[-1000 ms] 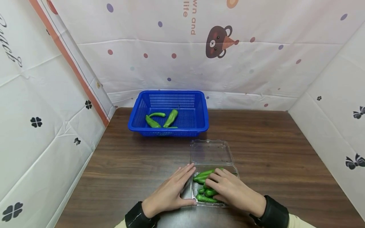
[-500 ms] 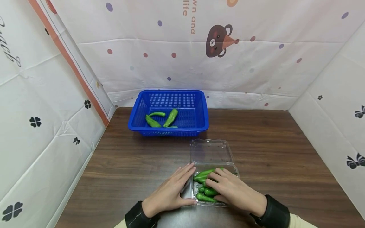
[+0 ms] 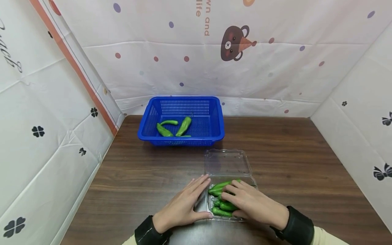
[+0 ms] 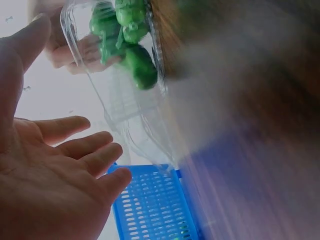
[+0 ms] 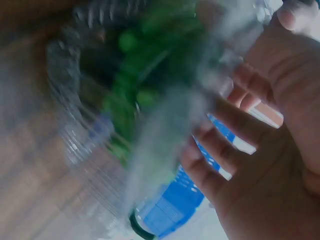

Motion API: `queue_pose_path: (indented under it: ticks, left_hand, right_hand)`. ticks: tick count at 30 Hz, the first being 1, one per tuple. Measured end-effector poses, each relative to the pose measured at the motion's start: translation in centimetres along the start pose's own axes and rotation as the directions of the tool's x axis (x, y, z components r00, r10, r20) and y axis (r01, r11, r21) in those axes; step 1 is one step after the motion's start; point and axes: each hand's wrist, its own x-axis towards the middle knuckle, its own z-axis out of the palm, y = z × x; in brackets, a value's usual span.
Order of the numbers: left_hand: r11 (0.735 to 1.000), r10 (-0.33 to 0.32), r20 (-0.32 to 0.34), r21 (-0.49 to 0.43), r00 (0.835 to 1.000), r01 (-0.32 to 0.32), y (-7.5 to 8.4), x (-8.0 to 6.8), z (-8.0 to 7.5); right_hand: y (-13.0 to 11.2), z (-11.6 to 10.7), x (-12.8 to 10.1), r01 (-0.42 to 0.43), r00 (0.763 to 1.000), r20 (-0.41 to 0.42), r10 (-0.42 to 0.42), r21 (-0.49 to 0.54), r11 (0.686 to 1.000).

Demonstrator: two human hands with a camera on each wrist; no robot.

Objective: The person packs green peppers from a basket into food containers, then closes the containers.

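Note:
An open clear plastic clamshell box point(image 3: 228, 219) lies on the table with several green peppers point(image 3: 219, 188) inside. Its lid point(image 3: 227, 162) is folded back, away from the person. My left hand point(image 3: 182, 207) stays along the box's left side, fingers extended and thumb spread to the near left corner. Over the right part of the box, my right hand point(image 3: 255, 206) reaches in from above, its bent fingers touching the peppers and hiding some of them. In the right wrist view, the fingers point(image 5: 240, 120) look spread and loosely bent, beside blurred peppers point(image 5: 150, 75).
A blue plastic basket point(image 3: 214, 137) stands at the back, left of the box's lid. Several green peppers point(image 3: 184, 126) lie in it. A printed white sheet point(image 3: 137, 71) hangs behind the brown wooden table point(image 3: 291, 153) and along both sides.
The right thumb has shifted slightly to the right over the nearest peppers. My left hand, the box and the basket stay essentially where they were.

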Motion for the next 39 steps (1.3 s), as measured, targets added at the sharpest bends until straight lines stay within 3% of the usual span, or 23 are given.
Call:
queue_pose_path:
  ticks: [6, 11, 16, 20, 25, 30, 33, 39]
  left_hand:
    - [1.000, 0.019, -0.087, 0.014, 0.996, -0.017, -0.4, 0.2, -0.9]
    - [0.997, 0.047, -0.192, 0.074, 0.980, -0.033, -1.1, 0.4, -2.3]
    - [0.989, 0.028, -0.289, 0.148, 0.957, 0.015, -2.0, 0.8, -4.0]
    - [0.985, -0.008, -0.360, 0.159, 0.933, 0.070, -2.9, 1.1, -5.2]
    - [0.978, -0.064, -0.449, 0.151, 0.891, 0.146, -4.0, 1.7, -6.6]
    - [0.960, -0.146, -0.532, 0.128, 0.834, 0.249, -5.0, 2.0, -8.0]
    - [0.942, -0.218, -0.564, 0.092, 0.797, 0.323, -5.8, 2.1, -8.8]
    - [0.894, -0.344, -0.590, 0.031, 0.730, 0.446, -7.4, 1.8, -10.2]
  right_hand:
    - [0.5, -1.3, 0.3, 0.003, 0.998, 0.059, -0.008, 0.097, 0.995]
    - [1.0, -2.3, 0.7, 0.001, 0.998, 0.058, -0.012, 0.174, 0.985]
    - [2.0, -3.6, 2.3, -0.049, 0.999, 0.015, 0.047, 0.261, 0.964]
    - [3.2, -4.7, 5.0, -0.059, 0.993, -0.074, 0.095, 0.384, 0.922]
    - [4.4, -5.7, 8.7, -0.060, 0.966, -0.189, 0.175, 0.496, 0.866]
    - [5.4, -6.2, 11.8, -0.135, 0.941, -0.195, 0.277, 0.534, 0.835]
    - [6.2, -6.4, 13.2, -0.179, 0.933, -0.181, 0.310, 0.514, 0.839]
    - [8.0, -7.0, 15.4, -0.222, 0.936, -0.167, 0.310, 0.405, 0.887]
